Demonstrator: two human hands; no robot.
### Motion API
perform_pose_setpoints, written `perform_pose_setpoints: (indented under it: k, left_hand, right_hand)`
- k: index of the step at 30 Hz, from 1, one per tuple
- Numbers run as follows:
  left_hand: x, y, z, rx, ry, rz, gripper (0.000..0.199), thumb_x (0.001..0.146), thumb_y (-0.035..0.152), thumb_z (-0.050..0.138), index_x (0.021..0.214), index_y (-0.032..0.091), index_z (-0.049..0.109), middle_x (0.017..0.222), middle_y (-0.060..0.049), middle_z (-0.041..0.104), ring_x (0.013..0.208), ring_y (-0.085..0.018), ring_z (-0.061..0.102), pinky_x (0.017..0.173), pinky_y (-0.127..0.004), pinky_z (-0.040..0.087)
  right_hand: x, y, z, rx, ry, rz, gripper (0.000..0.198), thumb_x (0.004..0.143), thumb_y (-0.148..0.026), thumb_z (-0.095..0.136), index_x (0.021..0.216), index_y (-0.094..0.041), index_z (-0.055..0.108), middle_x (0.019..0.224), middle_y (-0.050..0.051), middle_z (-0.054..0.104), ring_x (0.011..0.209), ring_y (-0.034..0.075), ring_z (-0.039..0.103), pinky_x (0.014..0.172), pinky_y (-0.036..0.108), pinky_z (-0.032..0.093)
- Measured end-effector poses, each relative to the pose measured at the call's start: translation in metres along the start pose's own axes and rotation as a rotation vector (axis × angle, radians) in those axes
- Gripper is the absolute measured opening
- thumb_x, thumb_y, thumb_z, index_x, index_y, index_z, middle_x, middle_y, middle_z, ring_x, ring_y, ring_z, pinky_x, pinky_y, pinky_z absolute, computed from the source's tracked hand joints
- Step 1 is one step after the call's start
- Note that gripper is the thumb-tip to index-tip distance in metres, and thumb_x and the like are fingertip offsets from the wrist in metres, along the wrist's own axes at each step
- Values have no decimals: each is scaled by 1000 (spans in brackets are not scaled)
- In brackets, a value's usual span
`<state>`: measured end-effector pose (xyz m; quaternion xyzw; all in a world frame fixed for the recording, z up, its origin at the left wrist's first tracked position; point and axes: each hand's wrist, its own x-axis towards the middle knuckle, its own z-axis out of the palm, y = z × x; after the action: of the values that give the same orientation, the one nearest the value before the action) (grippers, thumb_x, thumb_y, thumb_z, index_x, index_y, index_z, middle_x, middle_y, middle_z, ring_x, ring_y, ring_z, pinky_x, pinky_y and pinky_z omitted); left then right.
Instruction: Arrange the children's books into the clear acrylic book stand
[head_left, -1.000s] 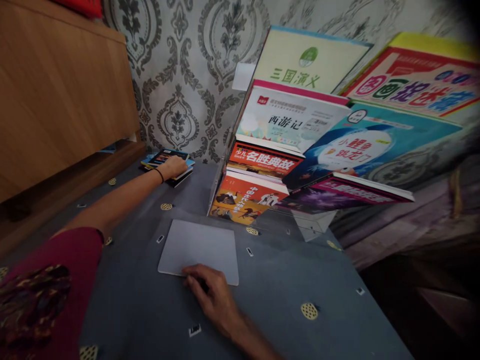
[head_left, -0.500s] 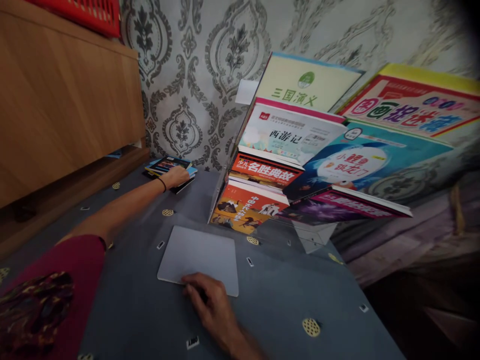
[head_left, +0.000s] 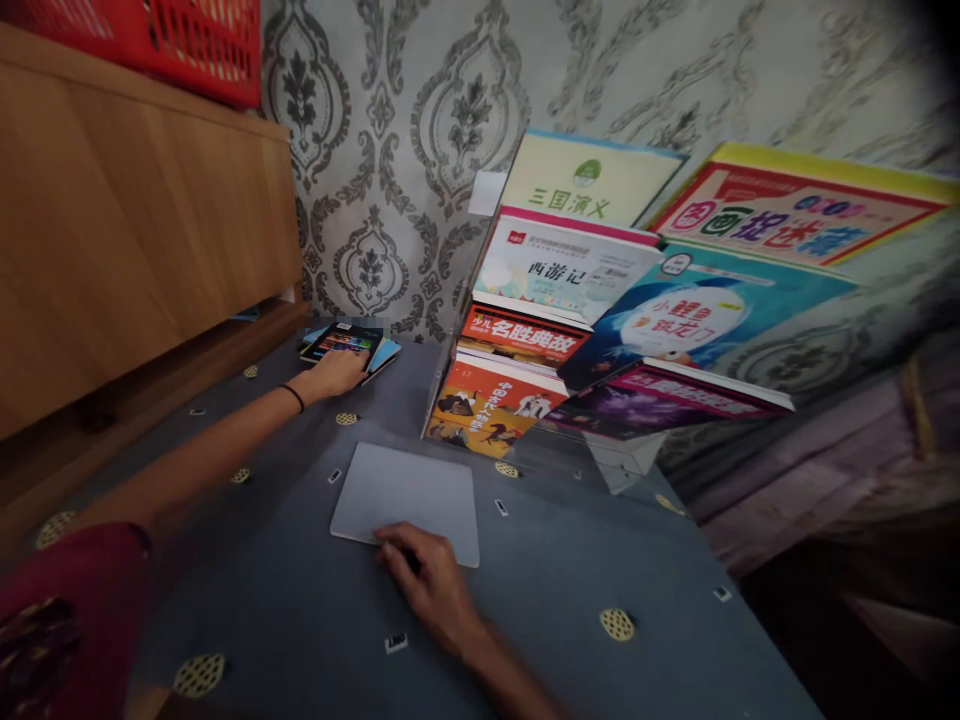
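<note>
At the far left of the table, a small pile of books (head_left: 386,355) lies by the wall. My left hand (head_left: 341,373) reaches out to it, fingers closed over the near edge of the dark-covered book (head_left: 343,340) on top. A thin, flat grey board (head_left: 412,495) with rounded corners lies in front of me. My right hand (head_left: 427,575) rests at its near edge with curled fingers and the thumb close to the index finger. Nothing shows between those fingers. Whether they grip the board's edge is not clear.
A clear book stand (head_left: 622,465) right of centre holds several upright picture books (head_left: 720,315) in tiers. On the left stands a wooden cabinet (head_left: 150,220) with a red basket (head_left: 206,50) on it. Patterned wallpaper (head_left: 375,260) runs behind the table (head_left: 525,640).
My left hand has moved from the right end of the pile to the near edge of the dark book, whose cover shows more. My right hand keeps its place by the board. The view has shifted slightly.
</note>
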<state>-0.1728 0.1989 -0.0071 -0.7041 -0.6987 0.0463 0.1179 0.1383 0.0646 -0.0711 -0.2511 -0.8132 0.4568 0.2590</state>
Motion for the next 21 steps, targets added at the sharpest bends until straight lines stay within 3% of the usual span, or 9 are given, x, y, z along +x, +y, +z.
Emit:
perform_pose_setpoints:
  k: [4, 8, 12, 17, 19, 21]
  left_hand:
    - [-10, -5, -4, -9, 4, -53, 38, 103, 29, 33, 110, 9, 65, 105, -20, 73, 100, -27, 70, 82, -33, 49]
    - [-18, 0, -10, 6, 35, -117, 35, 95, 10, 36, 120, 8, 61, 107, -21, 72, 103, -27, 69, 85, -34, 48]
    - [-31, 9, -23, 24, 73, -166, 36, 93, 8, 36, 119, 8, 61, 109, -23, 71, 105, -31, 69, 83, -37, 49]
    - [-75, 34, -31, 33, 83, -87, 34, 101, 22, 33, 110, 14, 65, 101, -19, 73, 98, -30, 70, 83, -38, 50]
    - [-96, 43, -27, -19, 129, -49, 37, 104, 33, 32, 107, 18, 65, 103, -15, 74, 104, -28, 68, 91, -37, 49]
    - [-112, 45, -18, -106, 211, -130, 35, 104, 38, 35, 114, 19, 62, 116, -15, 71, 116, -28, 63, 100, -38, 46]
  right_hand:
    - [0, -3, -1, 2, -1, -6, 29, 98, -34, 49, 107, -20, 72, 83, 4, 76, 74, 16, 67, 67, 25, 51]
    - [0, -3, 0, 14, 2, 0, 27, 96, -32, 51, 107, -20, 72, 83, 3, 76, 73, 15, 67, 66, 25, 50]
    - [0, -3, 2, 33, 11, 5, 25, 95, -27, 51, 105, -19, 72, 82, 3, 76, 73, 15, 68, 67, 25, 49]
    - [0, -4, 1, 45, 10, 1, 25, 93, -23, 50, 104, -18, 72, 80, 3, 75, 72, 16, 68, 65, 25, 48]
    - [0, -5, 0, 39, 6, -2, 25, 93, -22, 50, 104, -18, 72, 80, 4, 75, 72, 16, 68, 65, 25, 48]
    - [0, -6, 0, 36, -1, -11, 25, 93, -21, 49, 104, -17, 72, 80, 4, 75, 73, 16, 68, 67, 26, 49]
